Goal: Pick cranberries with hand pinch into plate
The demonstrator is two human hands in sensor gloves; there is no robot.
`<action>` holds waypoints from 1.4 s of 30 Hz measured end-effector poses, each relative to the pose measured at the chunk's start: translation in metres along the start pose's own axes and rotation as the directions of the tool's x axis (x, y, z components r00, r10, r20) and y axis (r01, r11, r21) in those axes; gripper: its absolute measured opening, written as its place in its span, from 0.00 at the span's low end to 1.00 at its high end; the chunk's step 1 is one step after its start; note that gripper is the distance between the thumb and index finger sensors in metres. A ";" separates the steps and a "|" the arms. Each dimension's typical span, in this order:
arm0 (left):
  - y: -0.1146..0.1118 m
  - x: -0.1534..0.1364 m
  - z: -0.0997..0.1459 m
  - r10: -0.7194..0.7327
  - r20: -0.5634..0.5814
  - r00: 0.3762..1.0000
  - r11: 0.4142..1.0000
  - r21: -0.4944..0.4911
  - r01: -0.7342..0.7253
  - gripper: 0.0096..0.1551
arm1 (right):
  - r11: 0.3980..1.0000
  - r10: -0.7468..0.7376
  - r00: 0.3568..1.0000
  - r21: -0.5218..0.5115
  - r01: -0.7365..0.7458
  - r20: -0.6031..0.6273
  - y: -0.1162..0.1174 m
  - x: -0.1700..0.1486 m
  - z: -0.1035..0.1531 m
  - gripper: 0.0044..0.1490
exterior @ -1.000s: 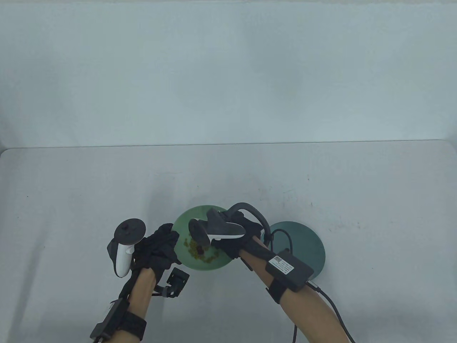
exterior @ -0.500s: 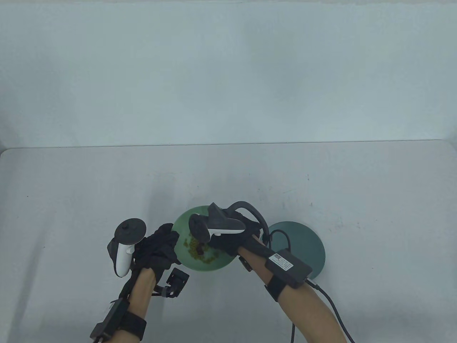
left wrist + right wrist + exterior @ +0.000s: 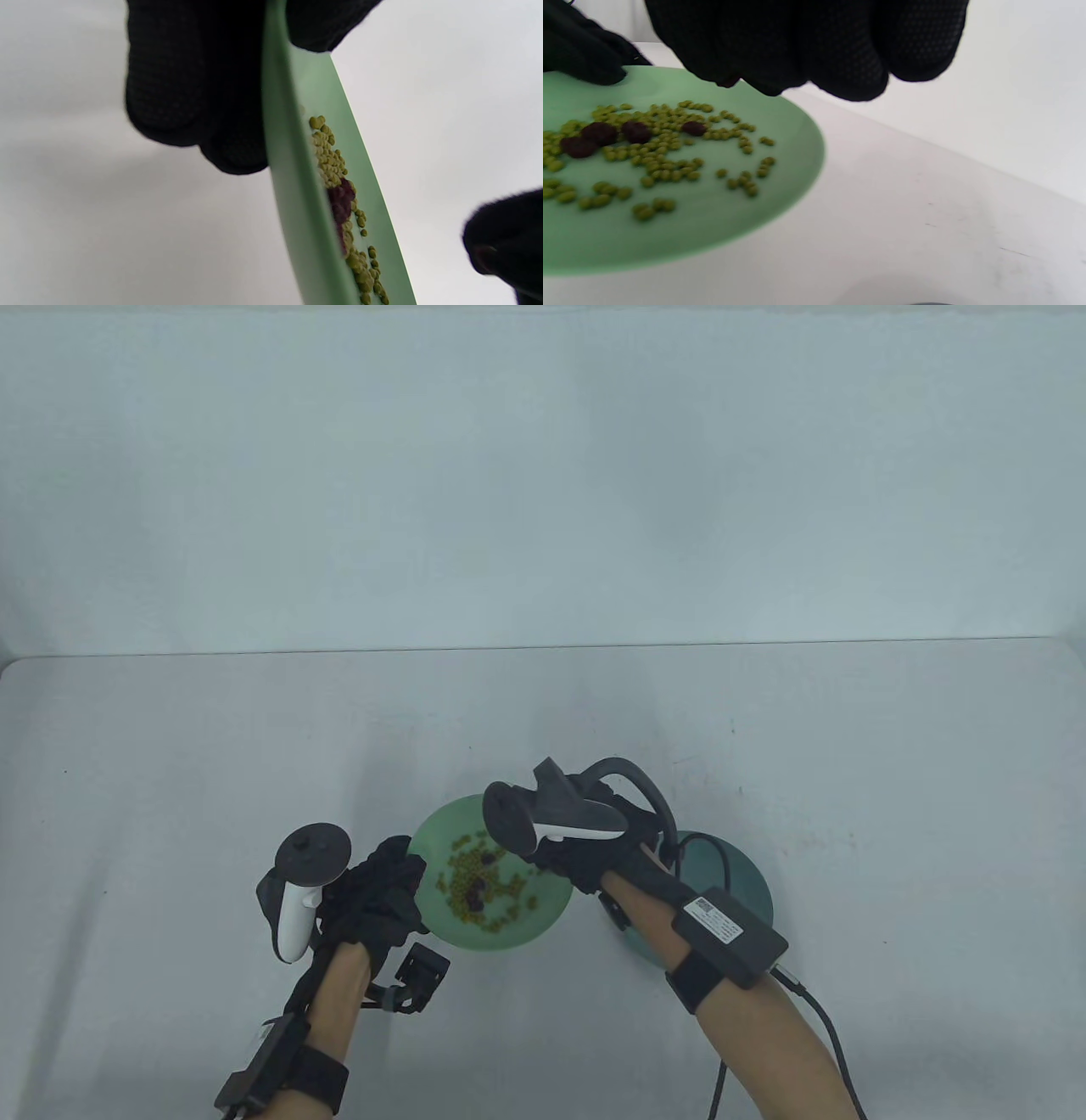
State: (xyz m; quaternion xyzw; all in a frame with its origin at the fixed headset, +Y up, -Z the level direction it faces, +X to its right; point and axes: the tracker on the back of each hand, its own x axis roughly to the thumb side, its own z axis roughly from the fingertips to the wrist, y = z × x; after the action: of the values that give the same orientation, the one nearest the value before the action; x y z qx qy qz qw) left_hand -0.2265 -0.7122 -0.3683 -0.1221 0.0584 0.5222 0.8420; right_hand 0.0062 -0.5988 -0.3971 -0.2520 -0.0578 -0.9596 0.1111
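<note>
The light green plate (image 3: 441,836) sits on the counter (image 3: 170,780) and serves as the landmark; small yellow-green peas (image 3: 462,869) are scattered across its middle, and several dark red cranberries (image 3: 478,891) lie among them, clustered near its centre; in the right wrist view the cranberries (image 3: 598,133) rest toward the plate's left part, peas (image 3: 670,169) all around them.

The left hand (image 3: 382,891) holds the light green plate at its left rim; in the left wrist view the gloved fingers (image 3: 191,93) lie under and outside the rim while another fingertip presses from the inside, so the hand is clamped on the plate's edge (image 3: 288,190); the plate looks tilted there, though that may be the camera's slant.

The right hand (image 3: 585,857) hangs above the plate's right rim, raised off the peas; in the right wrist view its fingers (image 3: 806,46) are curled close together, and a small dark red bit (image 3: 727,81) shows at the fingertips, seemingly a cranberry pinched there, though it is blurred.

The dark teal plate (image 3: 747,874) lies on the counter just to the right of the light green plate, their rims near one another; the right forearm and its black wrist box (image 3: 730,937) cover much of it; what it holds cannot be told.
</note>
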 end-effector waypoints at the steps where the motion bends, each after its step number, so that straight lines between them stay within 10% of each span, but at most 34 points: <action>1: 0.000 0.000 0.000 0.001 0.000 1.000 1.000 0.000 -0.001 0.29 | 1.000 -0.004 1.000 0.000 0.004 -0.016 0.000 -0.007 0.004 0.29; 19: 0.001 0.000 0.000 0.000 0.005 1.000 1.000 0.003 0.000 0.29 | 0.988 -0.010 0.959 0.144 0.053 -0.284 0.086 -0.106 0.051 0.29; 42: 0.001 0.000 0.000 -0.002 -0.001 1.000 1.000 0.004 0.002 0.29 | 0.954 -0.042 0.933 0.264 0.144 -0.357 0.154 -0.122 0.051 0.28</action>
State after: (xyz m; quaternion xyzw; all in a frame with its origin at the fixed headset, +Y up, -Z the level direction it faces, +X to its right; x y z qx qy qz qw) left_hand -0.2280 -0.7117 -0.3682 -0.1209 0.0596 0.5212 0.8427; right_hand 0.1708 -0.7166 -0.4047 -0.0569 -0.1872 -0.9746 0.1086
